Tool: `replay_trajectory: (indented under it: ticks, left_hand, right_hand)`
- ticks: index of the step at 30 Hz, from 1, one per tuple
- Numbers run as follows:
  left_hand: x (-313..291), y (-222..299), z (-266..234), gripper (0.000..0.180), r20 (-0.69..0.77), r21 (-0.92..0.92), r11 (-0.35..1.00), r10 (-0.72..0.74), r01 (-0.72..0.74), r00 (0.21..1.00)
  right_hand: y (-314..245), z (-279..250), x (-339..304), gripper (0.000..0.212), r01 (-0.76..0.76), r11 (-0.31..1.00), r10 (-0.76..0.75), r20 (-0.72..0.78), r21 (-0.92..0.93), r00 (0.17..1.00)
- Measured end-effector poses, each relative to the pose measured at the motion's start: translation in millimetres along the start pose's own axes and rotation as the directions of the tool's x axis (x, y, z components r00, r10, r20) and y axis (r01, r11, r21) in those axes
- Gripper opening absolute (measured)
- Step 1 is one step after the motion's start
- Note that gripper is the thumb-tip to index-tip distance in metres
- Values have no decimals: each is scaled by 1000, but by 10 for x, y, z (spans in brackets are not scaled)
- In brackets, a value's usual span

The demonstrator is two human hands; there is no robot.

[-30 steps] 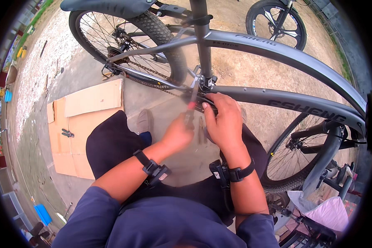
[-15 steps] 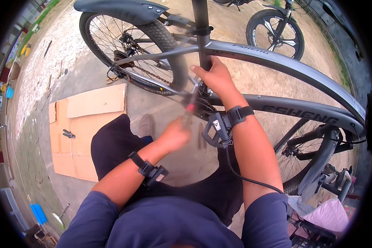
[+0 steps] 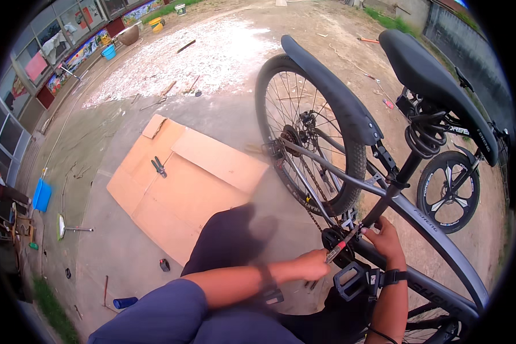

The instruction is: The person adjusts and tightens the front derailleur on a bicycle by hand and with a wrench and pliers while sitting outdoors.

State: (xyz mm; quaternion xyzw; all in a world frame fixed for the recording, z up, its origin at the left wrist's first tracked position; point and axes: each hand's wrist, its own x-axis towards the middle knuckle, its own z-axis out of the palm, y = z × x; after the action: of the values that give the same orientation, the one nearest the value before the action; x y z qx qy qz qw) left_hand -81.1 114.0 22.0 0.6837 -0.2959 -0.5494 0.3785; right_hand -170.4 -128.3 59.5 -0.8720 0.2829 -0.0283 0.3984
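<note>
A grey bicycle stands on my right, with its black saddle (image 3: 436, 86) high up and its rear wheel's tyre (image 3: 358, 172) in front of me. My left hand (image 3: 313, 265) is closed round the handle of a slim tool with a red band, apparently a screwdriver (image 3: 339, 247). Its shaft points up and right to the foot of the seat tube (image 3: 378, 213), above the crank. My right hand (image 3: 387, 238) grips the frame there, thumb close to the tool's tip. The tip's exact contact is too small to tell. Below both hands is a black pedal (image 3: 350, 282).
Flattened cardboard (image 3: 183, 209) lies on the ground at left, with pliers (image 3: 159, 167) on it. Farther left are a blue bin (image 3: 42, 195) and a squeegee-like tool (image 3: 62, 228). Another bicycle's front wheel (image 3: 448, 192) stands at the right. A dark blue cylinder (image 3: 125, 302) lies near my left arm.
The view has swung left and upward, bringing the saddle and more yard into sight. My left hand, blurred before, is sharper now. My right hand keeps its place on the frame.
</note>
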Motion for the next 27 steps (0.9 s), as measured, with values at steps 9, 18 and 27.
replay_trajectory:
  ticks: [9,18,27]
  left_hand:
    - [42,-61,15,26,-52,-31,999,43,-45,998]
    - [289,-144,153,27,3,127,968,217,-216,976]
    - [499,-383,182,41,-28,111,980,167,-163,986]
  right_hand:
    - [-2441,-242,-130,70,400,904,-362,229,-148,903]
    - [-3950,492,749,96,405,895,-445,306,186,842]
    - [-4366,848,834,104,349,878,-456,356,327,816]
